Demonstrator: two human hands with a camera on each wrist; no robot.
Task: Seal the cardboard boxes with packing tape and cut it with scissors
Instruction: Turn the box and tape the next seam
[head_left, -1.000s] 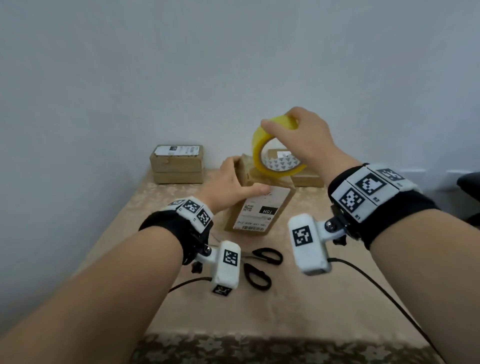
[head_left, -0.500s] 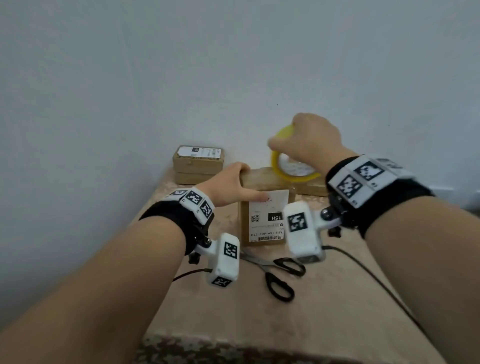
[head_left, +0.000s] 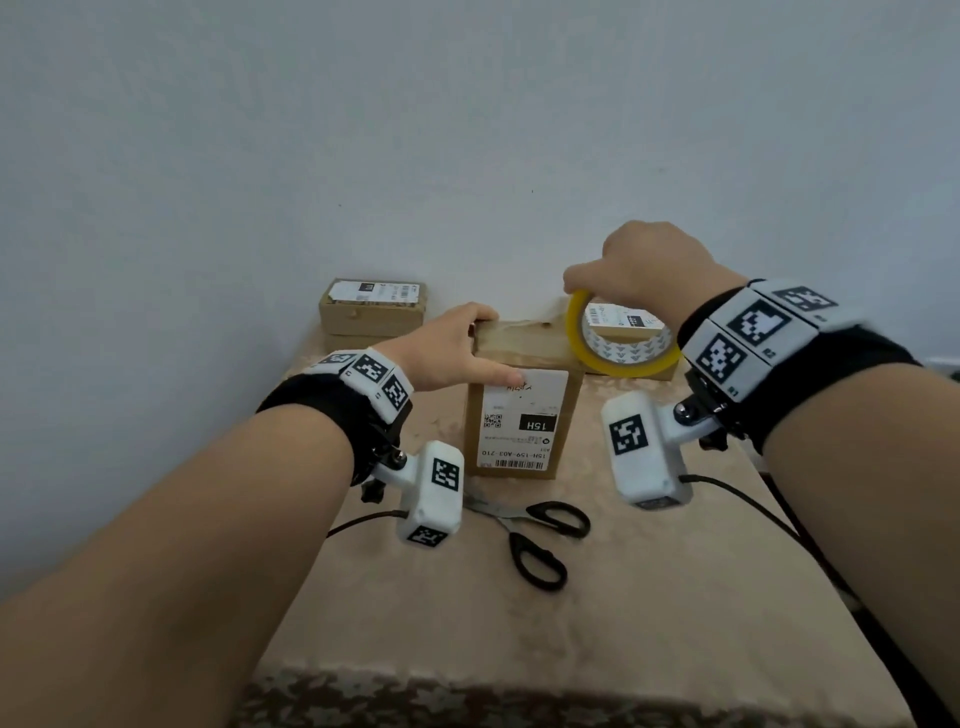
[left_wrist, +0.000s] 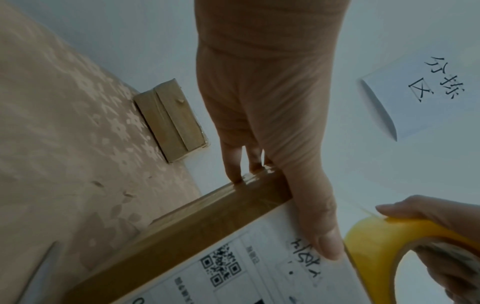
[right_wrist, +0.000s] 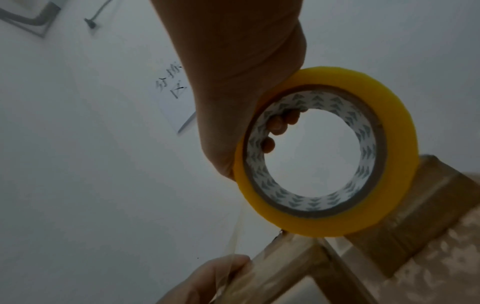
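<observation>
Head view, centre frame: cardboard box (head_left: 524, 400) with a white shipping label sits on the bench (head_left: 649, 613). Left hand (head_left: 447, 353) clamps its far left corner, thumb laid flat on the label, fingers curled over the far edge. Right hand (head_left: 644, 270) grips a yellow packing tape roll (head_left: 618, 338) just right of the box's far end, fingers hooked through the core. In the right wrist view a thin clear strip of tape runs from the roll down toward the left hand. Scissors (head_left: 535, 535), black handles, lie blades apart on the bench below the box, untouched. Second cardboard box (head_left: 373, 307) upper left at the wall, another behind the roll.
</observation>
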